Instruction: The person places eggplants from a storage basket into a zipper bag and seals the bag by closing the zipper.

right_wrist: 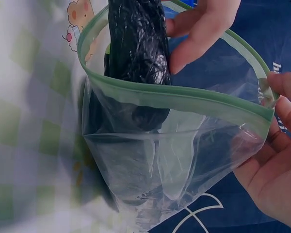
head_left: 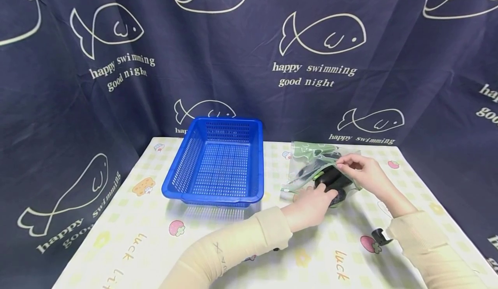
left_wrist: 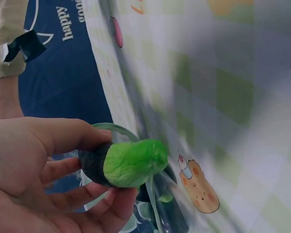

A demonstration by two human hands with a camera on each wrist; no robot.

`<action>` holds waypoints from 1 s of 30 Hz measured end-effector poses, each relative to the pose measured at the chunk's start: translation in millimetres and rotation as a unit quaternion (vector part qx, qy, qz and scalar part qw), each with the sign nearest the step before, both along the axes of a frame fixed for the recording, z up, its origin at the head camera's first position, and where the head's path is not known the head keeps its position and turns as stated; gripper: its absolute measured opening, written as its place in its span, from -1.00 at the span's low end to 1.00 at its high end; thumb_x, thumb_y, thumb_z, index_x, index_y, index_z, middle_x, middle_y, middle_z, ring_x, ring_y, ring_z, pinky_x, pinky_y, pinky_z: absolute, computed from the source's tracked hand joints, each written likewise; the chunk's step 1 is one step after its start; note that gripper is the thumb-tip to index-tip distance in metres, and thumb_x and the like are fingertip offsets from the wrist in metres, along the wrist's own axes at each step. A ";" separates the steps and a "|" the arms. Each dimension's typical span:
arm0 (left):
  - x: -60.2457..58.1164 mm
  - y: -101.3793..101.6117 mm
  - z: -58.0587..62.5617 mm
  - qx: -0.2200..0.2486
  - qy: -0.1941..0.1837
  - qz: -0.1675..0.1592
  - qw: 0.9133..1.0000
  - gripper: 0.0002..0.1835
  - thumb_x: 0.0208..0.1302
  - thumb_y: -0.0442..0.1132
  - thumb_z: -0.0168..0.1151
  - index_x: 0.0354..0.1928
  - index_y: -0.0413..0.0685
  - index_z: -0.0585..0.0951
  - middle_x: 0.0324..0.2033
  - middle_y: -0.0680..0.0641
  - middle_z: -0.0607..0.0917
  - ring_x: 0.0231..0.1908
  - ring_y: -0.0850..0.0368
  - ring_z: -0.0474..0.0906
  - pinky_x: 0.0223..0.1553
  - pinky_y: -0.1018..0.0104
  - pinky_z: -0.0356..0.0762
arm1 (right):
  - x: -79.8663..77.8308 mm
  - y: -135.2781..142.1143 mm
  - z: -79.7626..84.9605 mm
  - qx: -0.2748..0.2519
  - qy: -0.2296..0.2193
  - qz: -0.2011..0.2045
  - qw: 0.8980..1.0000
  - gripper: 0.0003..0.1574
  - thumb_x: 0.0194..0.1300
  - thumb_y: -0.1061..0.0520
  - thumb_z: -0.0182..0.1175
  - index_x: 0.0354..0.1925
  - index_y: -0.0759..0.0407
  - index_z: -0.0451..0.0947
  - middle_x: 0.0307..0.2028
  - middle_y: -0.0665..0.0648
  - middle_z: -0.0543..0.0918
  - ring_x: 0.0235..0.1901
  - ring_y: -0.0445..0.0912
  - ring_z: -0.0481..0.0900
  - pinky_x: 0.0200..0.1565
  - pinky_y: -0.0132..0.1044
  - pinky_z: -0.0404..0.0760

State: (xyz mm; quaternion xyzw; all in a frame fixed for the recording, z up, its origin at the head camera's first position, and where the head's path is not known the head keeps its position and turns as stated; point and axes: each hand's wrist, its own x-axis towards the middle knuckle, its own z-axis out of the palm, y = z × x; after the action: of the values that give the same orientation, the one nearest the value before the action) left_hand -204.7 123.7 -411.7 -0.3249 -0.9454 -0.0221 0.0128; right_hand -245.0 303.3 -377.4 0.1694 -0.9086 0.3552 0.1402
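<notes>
My left hand grips a dark eggplant by its body, thumb on one side and fingers on the other. Its bright green stem end points away from the palm in the left wrist view. The eggplant's lower end reaches through the mouth of a clear zip bag with a green rim. My right hand pinches that rim at one corner, and the mouth gapes wide. More dark shapes show through the bag's plastic, one with a green tip.
Left of the bag stands a blue perforated plastic basket. A patterned cloth covers the table. Behind it hangs a navy curtain with fish drawings. A black curved piece sits beside the right sleeve.
</notes>
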 end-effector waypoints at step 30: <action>-4.2 25.4 -19.4 -0.017 0.091 0.015 0.996 -0.63 0.20 -0.03 0.07 0.06 0.40 0.33 -0.08 0.10 0.38 -0.19 0.06 0.41 -0.48 0.26 0.50 | 2.7 -5.8 2.0 -0.010 -0.008 0.012 1.000 -0.79 0.15 0.08 0.18 -0.21 0.09 0.57 -0.28 0.03 0.61 -0.41 -0.35 0.52 -0.36 -0.56 0.40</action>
State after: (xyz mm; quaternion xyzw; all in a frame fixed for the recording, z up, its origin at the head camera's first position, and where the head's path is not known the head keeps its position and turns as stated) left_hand -209.0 149.2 -431.1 -0.3114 -0.9453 0.0241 0.0937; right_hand -242.3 297.5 -375.4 0.1763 -0.9039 0.3672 0.1303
